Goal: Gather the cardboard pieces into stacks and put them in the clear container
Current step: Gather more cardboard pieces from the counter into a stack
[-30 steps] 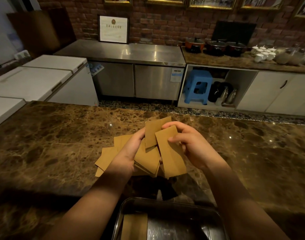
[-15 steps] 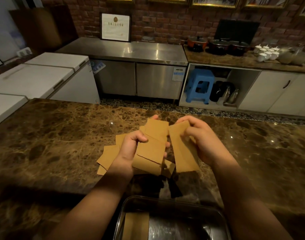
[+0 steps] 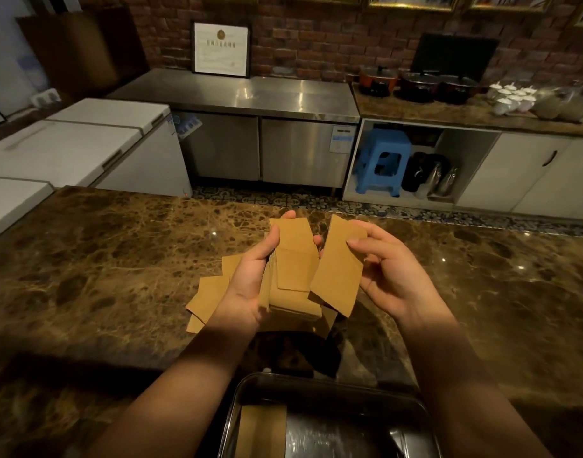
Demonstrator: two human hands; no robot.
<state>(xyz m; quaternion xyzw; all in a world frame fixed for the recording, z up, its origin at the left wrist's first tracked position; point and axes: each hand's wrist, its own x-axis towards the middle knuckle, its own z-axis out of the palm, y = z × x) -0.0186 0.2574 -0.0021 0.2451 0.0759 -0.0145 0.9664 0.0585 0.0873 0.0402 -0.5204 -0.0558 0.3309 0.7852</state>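
My left hand [image 3: 250,276] grips a stack of brown cardboard pieces [image 3: 293,269] upright above the marble counter, thumb on its left edge and fingertips showing past its top and right side. My right hand [image 3: 392,272] pinches a single cardboard piece [image 3: 339,269] beside the stack, tilted and just apart from it. Several loose cardboard pieces [image 3: 210,295] lie on the counter under and left of my left hand. The clear container [image 3: 237,404] sits at the near edge, below my hands, with a cardboard stack [image 3: 262,431] standing in its left part.
The brown marble counter [image 3: 101,276] stretches wide on both sides. Beyond it stand white chest freezers [image 3: 85,140], a steel cabinet [image 3: 267,127] and a blue stool [image 3: 382,160] in an open shelf.
Both hands have risen a little and drawn apart. The single piece in my right hand has come off the stack, which my left hand has turned more upright.
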